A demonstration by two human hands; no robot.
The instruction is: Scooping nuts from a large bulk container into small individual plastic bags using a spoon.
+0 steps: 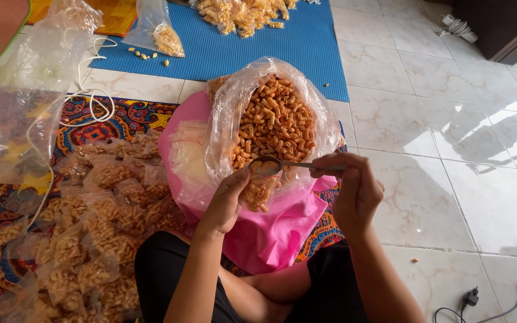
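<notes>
Tiled floor [450,137] right free (packets [91,227] crowd left).

filled snack packets [91,233] beside a blue mat [258,48], white cable [94,101].

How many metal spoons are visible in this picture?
1. The metal spoon is in the right hand, over the small clear plastic bag held by the left hand. Others may be hidden under snacks.

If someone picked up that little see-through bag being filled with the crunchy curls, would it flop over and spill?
Probably floppy: the small bag is thin clear plastic, held up by the left hand. It looks light, being only partly full. Its top is open under the spoon in the right hand, so tipping it would likely spill the loose curls.
</notes>
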